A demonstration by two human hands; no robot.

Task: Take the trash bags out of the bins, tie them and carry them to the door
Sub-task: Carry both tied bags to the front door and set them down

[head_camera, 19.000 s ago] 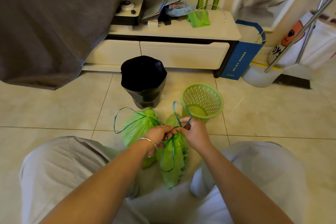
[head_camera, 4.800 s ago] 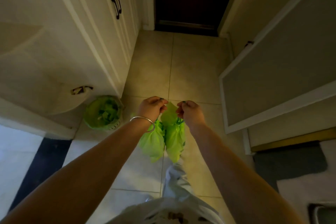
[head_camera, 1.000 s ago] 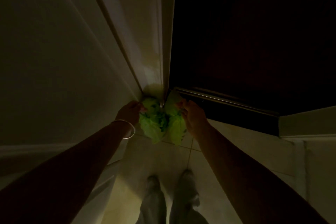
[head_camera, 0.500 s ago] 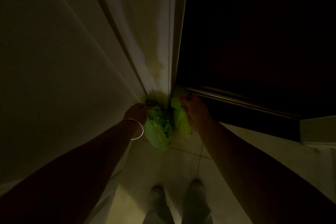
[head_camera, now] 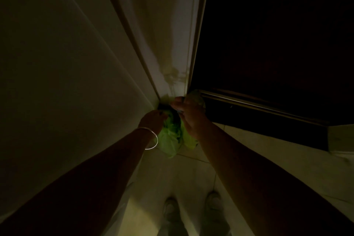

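Two tied green trash bags hang low in the dim corner beside the dark door (head_camera: 277,44). My left hand (head_camera: 152,120), with a silver bangle on its wrist, grips the top of the left green bag (head_camera: 168,142). My right hand (head_camera: 188,113) grips the top of the right green bag (head_camera: 189,141), whose upper part shows past my knuckles. The two bags touch each other just above the tiled floor (head_camera: 193,176). The light is too poor to tell whether they touch the floor.
A pale cabinet panel (head_camera: 67,63) fills the left side, and the white door frame (head_camera: 172,34) meets it in the corner. The door's threshold strip (head_camera: 258,107) runs to the right. My two shoes (head_camera: 191,210) stand on the tiles below.
Both hands have moved slightly further into the corner with the bags, and my right hand now sits higher and closer to the left one. The grips are unchanged.
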